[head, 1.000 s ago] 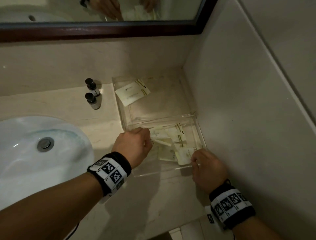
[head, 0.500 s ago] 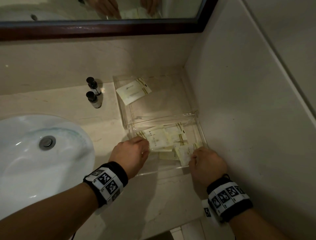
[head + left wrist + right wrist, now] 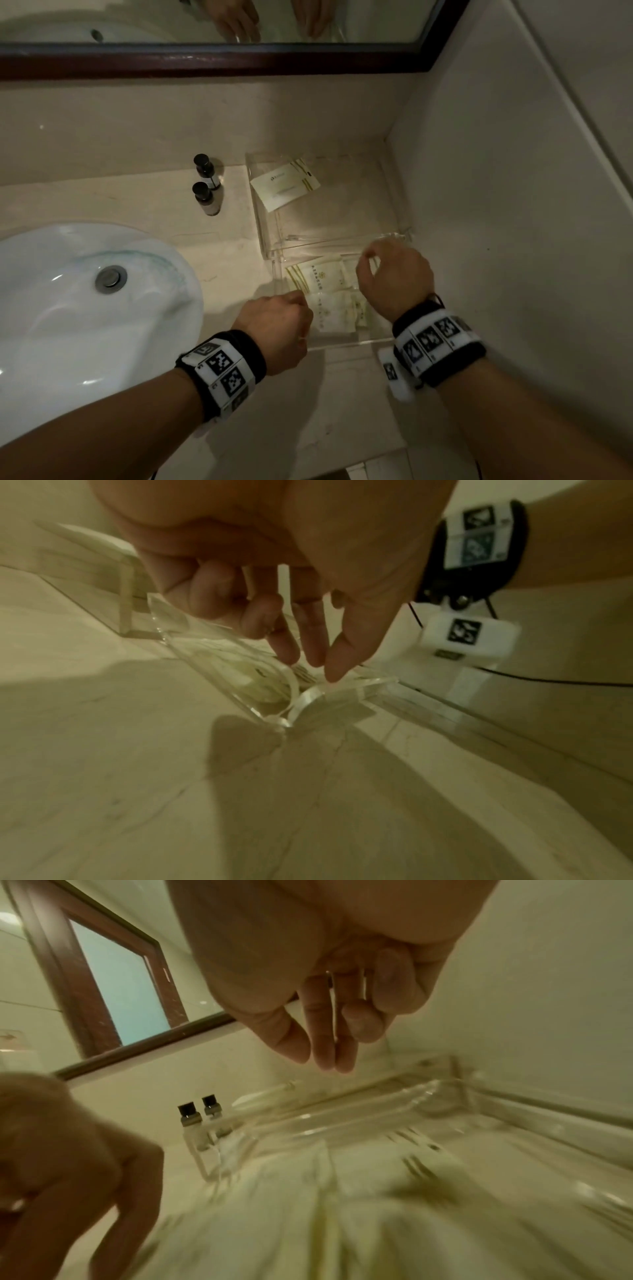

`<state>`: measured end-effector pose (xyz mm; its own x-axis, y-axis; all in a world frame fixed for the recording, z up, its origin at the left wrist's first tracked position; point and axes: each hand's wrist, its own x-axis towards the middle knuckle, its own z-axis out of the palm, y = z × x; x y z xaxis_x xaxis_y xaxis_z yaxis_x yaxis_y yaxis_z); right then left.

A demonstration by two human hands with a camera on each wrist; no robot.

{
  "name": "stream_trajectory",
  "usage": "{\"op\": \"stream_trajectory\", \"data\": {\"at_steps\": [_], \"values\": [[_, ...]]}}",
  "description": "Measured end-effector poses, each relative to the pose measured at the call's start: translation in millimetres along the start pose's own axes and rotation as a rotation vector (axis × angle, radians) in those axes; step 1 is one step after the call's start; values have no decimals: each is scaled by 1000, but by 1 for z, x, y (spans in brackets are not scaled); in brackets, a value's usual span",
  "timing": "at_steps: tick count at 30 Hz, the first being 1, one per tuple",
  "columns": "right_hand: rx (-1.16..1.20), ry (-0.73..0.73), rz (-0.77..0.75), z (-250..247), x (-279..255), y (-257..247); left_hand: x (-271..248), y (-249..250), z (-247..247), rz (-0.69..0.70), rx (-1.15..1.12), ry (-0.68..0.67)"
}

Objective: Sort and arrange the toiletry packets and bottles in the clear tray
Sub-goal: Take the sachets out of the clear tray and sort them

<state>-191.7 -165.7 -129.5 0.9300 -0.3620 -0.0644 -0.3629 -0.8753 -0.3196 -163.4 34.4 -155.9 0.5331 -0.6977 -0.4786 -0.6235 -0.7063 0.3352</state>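
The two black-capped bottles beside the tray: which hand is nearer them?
Left. The left hand is at the clear tray's near-left corner, on the bottles' side; the right hand hovers over the tray's right part, farther away.

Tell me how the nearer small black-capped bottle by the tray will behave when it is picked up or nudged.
The nearer bottle stands upright, tall and narrow, so a sideways nudge would probably tip it. Its round body would likely roll on the smooth counter. It looks small enough to lift with a light pinch.

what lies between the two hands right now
Cream toiletry packets in the near compartment of the clear tray lie between the left hand and right hand; the head view shows this.
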Motion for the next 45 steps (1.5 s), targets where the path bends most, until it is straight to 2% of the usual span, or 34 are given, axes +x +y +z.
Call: {"op": "stream_trajectory", "data": {"at_steps": [6,13,21,26,31,40,45], "values": [[-13,-83,-178,-6,76,-60,2,-5,-6,-80,-143,147],[-414,-244,-512,7,127,-110,-4,-25,-23,-139,-295,372],[-581,-348,-621,4,143,-132,-7,-44,-33,-185,-340,478],[-600,-386,-559,4,139,-129,-5,-47,-36,-198,-353,489],[-463,-265,-454,-9,119,-113,-1,-43,-40,-183,-355,504],[-258,-228,-144,-36,26,-22,11,-29,-42,-122,-328,500],[-273,-269,26,-20,-4,18,14,-23,-40,-102,-299,478]]}}
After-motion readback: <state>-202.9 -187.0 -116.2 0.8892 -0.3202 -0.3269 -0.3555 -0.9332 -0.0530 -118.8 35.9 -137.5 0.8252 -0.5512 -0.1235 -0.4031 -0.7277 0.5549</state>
